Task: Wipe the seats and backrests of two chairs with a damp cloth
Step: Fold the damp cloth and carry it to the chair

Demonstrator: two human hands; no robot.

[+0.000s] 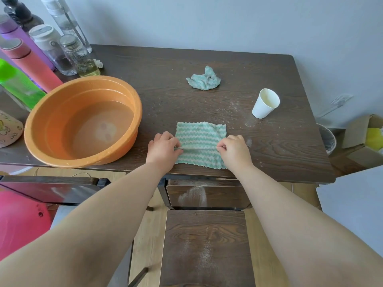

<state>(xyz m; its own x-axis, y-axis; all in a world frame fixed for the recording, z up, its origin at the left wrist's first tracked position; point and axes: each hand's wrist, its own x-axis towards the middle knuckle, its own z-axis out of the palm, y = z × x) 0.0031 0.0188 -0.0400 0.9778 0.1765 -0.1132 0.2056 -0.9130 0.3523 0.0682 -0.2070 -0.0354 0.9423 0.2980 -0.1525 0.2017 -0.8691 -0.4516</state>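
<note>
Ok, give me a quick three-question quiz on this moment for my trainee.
1. True or false: the left hand and the right hand each pinch a side edge of the flat striped cloth on the table.
2. What does the orange basin hold? A) water B) a paper cup C) bottles
3. Fill in: the chair seat in front of the table is streaked with whitish ____.
Key: 1 true; 2 A; 3 dust.
</note>
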